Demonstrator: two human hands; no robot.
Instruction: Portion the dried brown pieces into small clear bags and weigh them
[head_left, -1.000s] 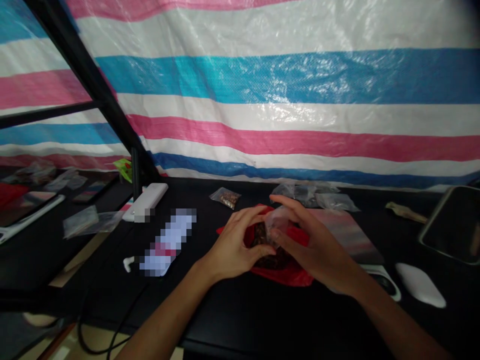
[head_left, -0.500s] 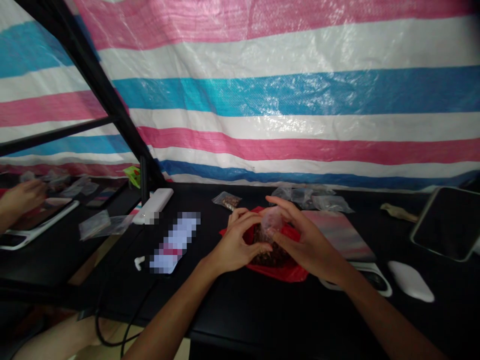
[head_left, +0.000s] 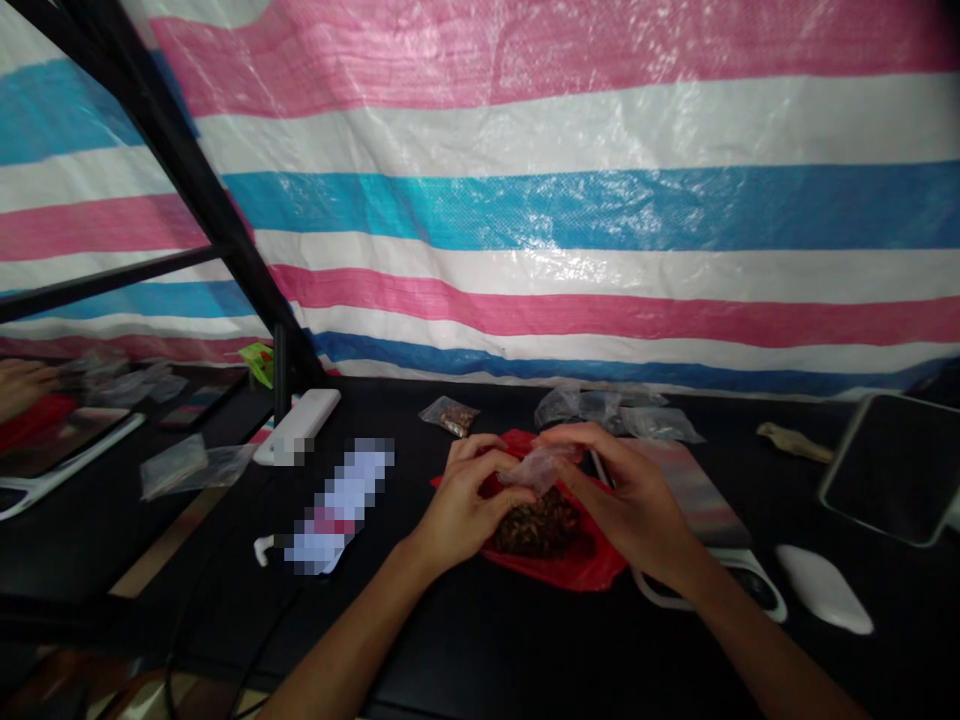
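Note:
Between my two hands, just above an open red plastic bag (head_left: 592, 572), is a small clear plastic bag (head_left: 541, 466). My left hand (head_left: 474, 497) pinches its left side between thumb and fingers. My right hand (head_left: 615, 490) has its fingers closed on the other side. Brown dried bits (head_left: 541, 522), like seeds or dried plant pieces, lie heaped in the red bag below. Whether the small bag holds anything cannot be made out. A small filled clear bag (head_left: 452, 415) of brown bits lies behind my left hand.
Several clear bags (head_left: 615, 410) lie at the back. A scale (head_left: 697, 500) with a shiny plate is right of my hand, near a white case (head_left: 825, 588) and a dark-screened device (head_left: 896, 468). Left are a phone (head_left: 341, 505), an earbud (head_left: 264, 549) and another person's hand (head_left: 26, 388).
The small clear bag has come lower and lies flatter between my hands. More of the brown heap shows. The camera view has tilted up slightly, and the other person's hand has moved.

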